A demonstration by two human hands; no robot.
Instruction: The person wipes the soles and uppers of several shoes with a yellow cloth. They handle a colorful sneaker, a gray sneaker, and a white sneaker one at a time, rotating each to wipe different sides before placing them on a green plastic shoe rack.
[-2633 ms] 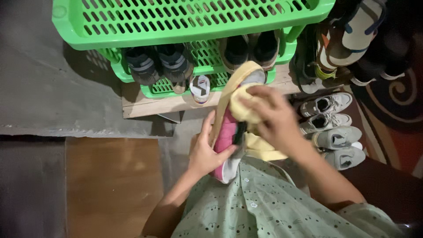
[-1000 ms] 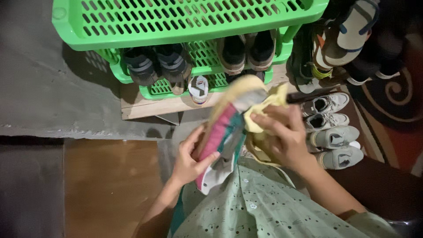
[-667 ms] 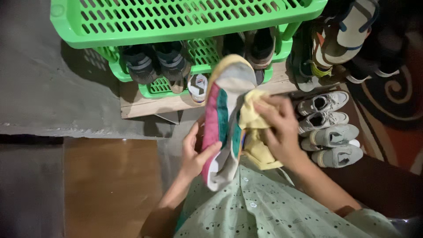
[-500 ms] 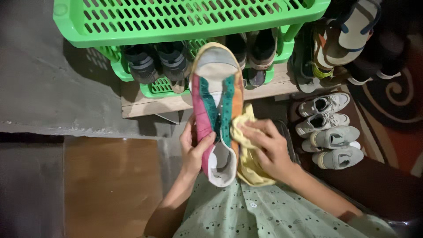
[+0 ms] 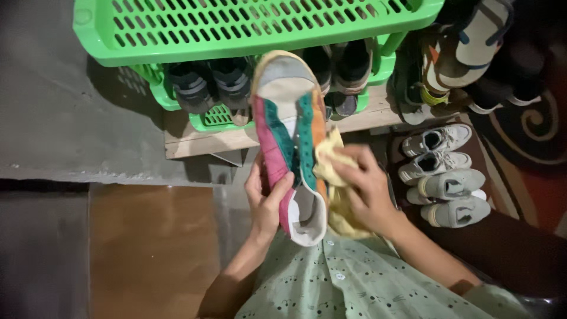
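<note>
Head view: one multicoloured sneaker (image 5: 290, 139) at frame centre, opening up, long axis 12–6 o'clock, toe at 12, heel at 6. Left hand (image 5: 266, 201) clamped on its pink side at 9. Right hand (image 5: 366, 189) closed on one yellow cloth (image 5: 331, 162), pressed at 3. Green rack (image 5: 248, 26) at 12; four grey-white shoes (image 5: 443, 171) at 3.

green plastic shoe rack (image 5: 177, 35) holding dark shoes (image 5: 209, 82); grey sneakers (image 5: 446, 171) on floor

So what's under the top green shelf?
Under the green shelf sits a lower green tray with dark shoes and brown shoes. The colourful shoe in the left hand covers part of that tray.
</note>
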